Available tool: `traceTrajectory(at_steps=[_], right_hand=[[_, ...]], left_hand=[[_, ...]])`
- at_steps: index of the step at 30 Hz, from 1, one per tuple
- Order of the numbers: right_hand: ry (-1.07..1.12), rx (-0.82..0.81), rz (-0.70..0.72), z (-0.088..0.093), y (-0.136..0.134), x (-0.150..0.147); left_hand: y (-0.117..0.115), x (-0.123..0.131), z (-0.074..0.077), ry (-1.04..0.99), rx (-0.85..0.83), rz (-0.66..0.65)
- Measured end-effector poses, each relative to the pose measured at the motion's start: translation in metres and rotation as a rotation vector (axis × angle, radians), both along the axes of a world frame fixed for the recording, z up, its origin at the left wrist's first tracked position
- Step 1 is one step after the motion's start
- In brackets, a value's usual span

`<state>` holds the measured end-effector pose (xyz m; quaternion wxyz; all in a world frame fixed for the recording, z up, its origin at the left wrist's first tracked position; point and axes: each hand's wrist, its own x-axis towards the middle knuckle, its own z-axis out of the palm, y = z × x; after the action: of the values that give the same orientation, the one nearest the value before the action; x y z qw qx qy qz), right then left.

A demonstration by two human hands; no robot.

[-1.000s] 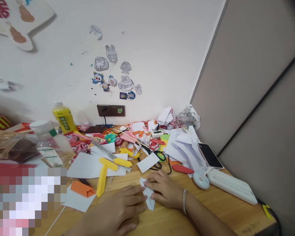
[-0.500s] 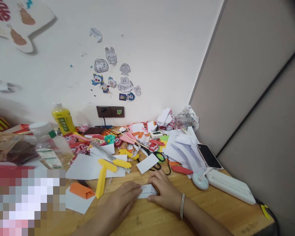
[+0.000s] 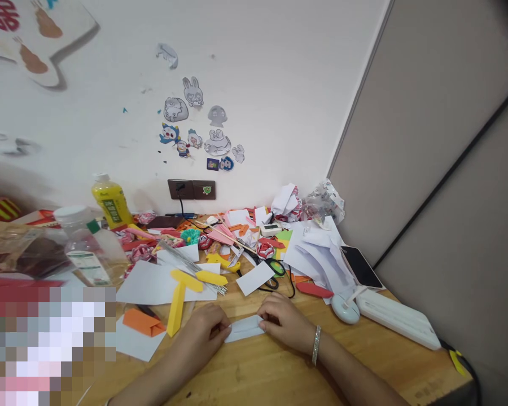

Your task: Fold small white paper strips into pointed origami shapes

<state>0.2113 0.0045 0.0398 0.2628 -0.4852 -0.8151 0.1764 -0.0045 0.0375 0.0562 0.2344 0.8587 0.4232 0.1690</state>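
Note:
A small white strip of folded paper [image 3: 245, 329] lies on the wooden table between my two hands, with a crease along its length. My left hand [image 3: 207, 330] pinches its left end between thumb and fingers. At the other end, my right hand [image 3: 281, 321] grips the paper's corner the same way; a sparkling bracelet circles that wrist. Left of my left hand lie folded yellow paper pieces [image 3: 176, 310] and a folded orange paper [image 3: 143, 322] on a white sheet. Just beyond the hands rests a flat white paper rectangle [image 3: 256, 278].
Black-handled scissors [image 3: 275, 270], thin wires [image 3: 186, 262] and coloured paper scraps crowd the back. A yellow drink bottle [image 3: 112, 200] and a clear jar [image 3: 84, 248] stand left. On the right are a phone [image 3: 361, 268] and a white lamp [image 3: 398, 318].
My left hand has drawn back leftward from lying over the paper to pinching its left end. More of the strip now shows. My right hand's fingers have closed on its right end.

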Motion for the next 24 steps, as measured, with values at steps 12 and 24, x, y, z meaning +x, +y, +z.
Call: traceTrajectory(at_steps=[12,24], right_hand=[[-0.13,0.207,0.119,-0.01,0.008,0.003],[-0.271,0.314,0.122,-0.013,0.004,-0.002]], left_hand=[[0.009,-0.005,-0.006,-0.011,0.115,-0.21],[0.009,-0.005,0.003,0.062,0.239,-0.325]])
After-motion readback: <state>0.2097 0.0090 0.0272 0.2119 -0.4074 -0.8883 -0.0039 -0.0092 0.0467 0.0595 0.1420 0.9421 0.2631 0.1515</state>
